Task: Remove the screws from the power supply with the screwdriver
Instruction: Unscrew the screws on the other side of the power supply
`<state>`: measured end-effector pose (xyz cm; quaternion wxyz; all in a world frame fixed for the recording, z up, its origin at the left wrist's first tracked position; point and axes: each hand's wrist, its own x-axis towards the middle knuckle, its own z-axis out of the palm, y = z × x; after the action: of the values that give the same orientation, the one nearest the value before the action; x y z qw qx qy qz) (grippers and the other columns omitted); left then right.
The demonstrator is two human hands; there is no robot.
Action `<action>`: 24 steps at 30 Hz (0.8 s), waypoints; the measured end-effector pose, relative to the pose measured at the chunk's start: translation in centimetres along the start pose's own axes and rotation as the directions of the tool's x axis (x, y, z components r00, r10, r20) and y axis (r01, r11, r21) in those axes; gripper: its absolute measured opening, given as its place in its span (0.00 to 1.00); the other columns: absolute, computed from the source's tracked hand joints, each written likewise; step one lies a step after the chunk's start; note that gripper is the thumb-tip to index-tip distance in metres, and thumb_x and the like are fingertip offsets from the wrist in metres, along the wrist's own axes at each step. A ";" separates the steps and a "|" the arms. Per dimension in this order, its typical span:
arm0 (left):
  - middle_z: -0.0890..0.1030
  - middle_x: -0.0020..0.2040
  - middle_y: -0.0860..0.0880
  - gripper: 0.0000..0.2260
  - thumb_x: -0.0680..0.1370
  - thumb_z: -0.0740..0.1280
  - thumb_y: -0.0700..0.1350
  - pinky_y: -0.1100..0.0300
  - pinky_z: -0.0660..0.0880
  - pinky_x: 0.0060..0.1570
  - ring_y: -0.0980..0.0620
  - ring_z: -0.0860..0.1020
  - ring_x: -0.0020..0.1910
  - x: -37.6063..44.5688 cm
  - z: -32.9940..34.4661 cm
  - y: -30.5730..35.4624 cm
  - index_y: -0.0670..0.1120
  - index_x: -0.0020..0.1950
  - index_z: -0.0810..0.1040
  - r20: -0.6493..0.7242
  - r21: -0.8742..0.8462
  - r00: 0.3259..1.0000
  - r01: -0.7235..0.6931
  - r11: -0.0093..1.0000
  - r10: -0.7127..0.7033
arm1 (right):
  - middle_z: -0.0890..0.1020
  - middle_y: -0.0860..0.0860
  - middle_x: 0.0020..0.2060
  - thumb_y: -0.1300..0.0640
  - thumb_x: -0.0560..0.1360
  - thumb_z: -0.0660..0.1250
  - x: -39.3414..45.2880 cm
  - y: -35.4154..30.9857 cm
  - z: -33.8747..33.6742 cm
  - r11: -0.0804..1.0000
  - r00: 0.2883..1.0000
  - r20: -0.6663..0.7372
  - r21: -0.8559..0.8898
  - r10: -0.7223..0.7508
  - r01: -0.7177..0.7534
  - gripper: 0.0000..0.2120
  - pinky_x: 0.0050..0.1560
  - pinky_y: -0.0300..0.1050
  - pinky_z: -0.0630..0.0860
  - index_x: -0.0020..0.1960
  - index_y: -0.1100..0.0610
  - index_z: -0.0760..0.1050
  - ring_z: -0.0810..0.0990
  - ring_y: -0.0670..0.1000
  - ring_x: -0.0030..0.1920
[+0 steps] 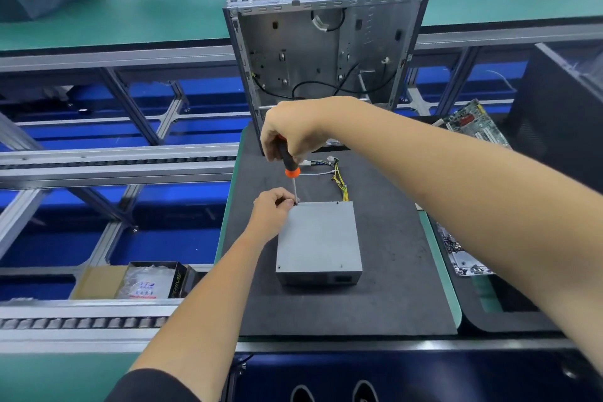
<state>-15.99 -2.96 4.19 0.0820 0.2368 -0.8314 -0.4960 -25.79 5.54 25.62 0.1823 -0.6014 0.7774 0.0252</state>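
Gripping screwdriver [288, 160], tip at power supply [318, 238] corner

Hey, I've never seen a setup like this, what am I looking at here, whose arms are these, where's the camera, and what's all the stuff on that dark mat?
There is no machine here: a person works with bare hands, and the one picture comes from a camera worn on their head, looking down. The right hand grips a screwdriver with a black and orange handle, its tip at the far left corner of a grey power supply. The left hand rests at that same corner, fingers curled beside the tip. The power supply lies on a dark mat, its bundle of wires trailing behind it. Beyond stands an open, emptied computer case. A circuit board lies to the right.
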 end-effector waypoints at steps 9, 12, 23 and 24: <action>0.81 0.42 0.55 0.10 0.78 0.62 0.35 0.72 0.68 0.42 0.62 0.76 0.43 -0.1 0.1 0.1 0.46 0.41 0.79 -0.004 -0.025 1.000 0.009 1.000 -0.009 | 0.72 0.53 0.34 0.55 0.81 0.54 0.9 -0.5 1.4 0.954 0.976 -0.148 -0.231 0.163 -0.194 0.14 0.27 0.43 0.63 0.38 0.58 0.66 0.72 0.49 0.28; 0.82 0.43 0.54 0.11 0.78 0.62 0.35 0.71 0.68 0.43 0.61 0.77 0.44 -0.1 0.1 0.1 0.47 0.41 0.79 -0.004 -0.032 1.000 0.008 0.999 -0.008 | 0.76 0.53 0.32 0.55 0.80 0.56 1.1 -0.5 1.3 0.977 0.975 -0.110 -0.080 0.191 -0.200 0.11 0.27 0.41 0.67 0.40 0.58 0.68 0.77 0.50 0.26; 0.81 0.43 0.53 0.10 0.78 0.62 0.34 0.66 0.70 0.47 0.56 0.77 0.45 -0.1 0.3 0.1 0.45 0.41 0.78 -0.015 -0.015 1.000 0.002 1.000 -0.002 | 0.74 0.46 0.47 0.59 0.73 0.70 -0.6 2.0 1.1 0.981 0.991 -0.135 0.191 0.017 0.009 0.10 0.43 0.41 0.70 0.52 0.52 0.74 0.75 0.50 0.47; 0.82 0.43 0.53 0.11 0.78 0.62 0.34 0.64 0.70 0.49 0.55 0.77 0.46 -0.1 0.4 0.1 0.46 0.40 0.78 -0.016 -0.013 1.000 0.008 1.000 -0.008 | 0.76 0.46 0.46 0.62 0.72 0.70 -0.6 1.9 1.1 0.968 0.994 -0.107 0.249 0.018 0.009 0.11 0.43 0.41 0.72 0.52 0.53 0.74 0.76 0.49 0.46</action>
<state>-16.11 -2.62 4.09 0.0881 0.2435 -0.8267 -0.4996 -27.19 6.94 24.44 0.2137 -0.5724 0.7846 -0.1051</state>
